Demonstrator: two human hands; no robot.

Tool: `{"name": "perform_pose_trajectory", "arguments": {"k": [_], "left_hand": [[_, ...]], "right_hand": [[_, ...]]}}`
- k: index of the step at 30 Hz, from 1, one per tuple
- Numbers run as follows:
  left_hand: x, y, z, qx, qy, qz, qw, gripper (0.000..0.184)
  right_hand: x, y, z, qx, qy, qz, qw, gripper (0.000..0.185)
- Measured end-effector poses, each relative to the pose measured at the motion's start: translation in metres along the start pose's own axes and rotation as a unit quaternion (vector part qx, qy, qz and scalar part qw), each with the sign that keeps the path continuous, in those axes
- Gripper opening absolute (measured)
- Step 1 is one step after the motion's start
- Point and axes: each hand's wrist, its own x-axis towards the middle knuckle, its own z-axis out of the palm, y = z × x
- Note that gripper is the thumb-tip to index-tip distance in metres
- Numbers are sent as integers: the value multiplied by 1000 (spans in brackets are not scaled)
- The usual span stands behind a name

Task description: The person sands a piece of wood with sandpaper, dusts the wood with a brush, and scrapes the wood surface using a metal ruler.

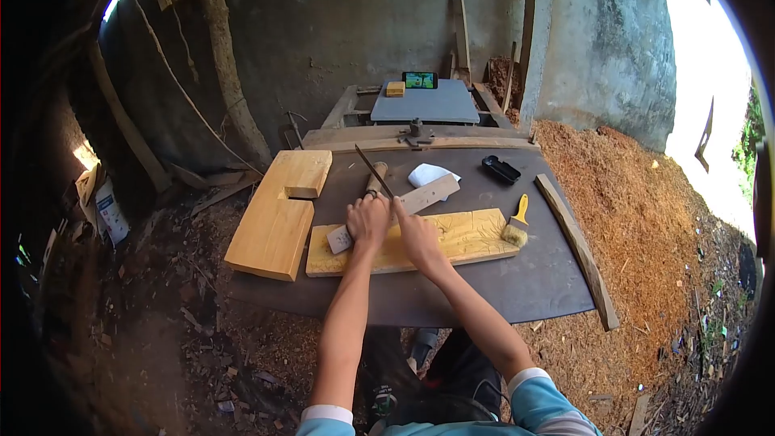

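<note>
My left hand (369,218) is closed over a pale wooden strip (431,194) that lies slantwise across a yellow board (472,236). Beside it, my right hand (418,236) has its fingers closed at the near end of a long, thin dark metal bar (371,163), perhaps a file; the grip is partly hidden. Just beyond my left hand a round wooden piece like a handle (377,177) points away; whether my fingers touch it I cannot tell. Dark lines mark the board's face. On its right end rest the bristles of a yellow-handled paintbrush (517,222).
A notched yellow wood block (274,222) lies left on the dark table (517,295). Farther back are a white cloth (432,174), a black case (501,169) and a metal clamp-like part (416,129). A wooden strip (576,250) lines the right edge. A phone (421,80) stands behind.
</note>
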Motion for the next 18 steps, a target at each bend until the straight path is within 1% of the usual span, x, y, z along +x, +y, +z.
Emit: {"name": "perform_pose_trajectory", "arguments": {"k": [1,4,6,7,10,11,13,15,18], "left_hand": [[-2,-1,2,0,4,-1,1000,39],[-1,-5,7,11,-3,-7,1000,38],[-4,-2,8,19,1,-12,1000,38],[-4,-1,7,19,-16,-26,999,39],[3,-3,4,27,-68,-57,996,40],[6,-2,4,28,-72,-63,995,41],[3,0,2,22,-102,-77,992,41],[9,1,-1,8,-133,-93,987,41],[1,1,2,3,-37,-43,998,40]], "right_hand": [[9,-2,1,7,17,-8,1000,52],[28,-6,10,5,-9,15,1000,49],[22,-3,11,-7,10,9,1000,52],[12,-3,8,-11,14,9,1000,54],[-16,-3,-11,-56,-29,1,998,51],[-32,-2,-8,-75,-19,2,997,57],[-79,-4,-30,-89,-28,4,996,63],[-127,-2,-56,-30,-47,34,998,67],[-163,9,-92,-22,-63,46,997,67]]}}
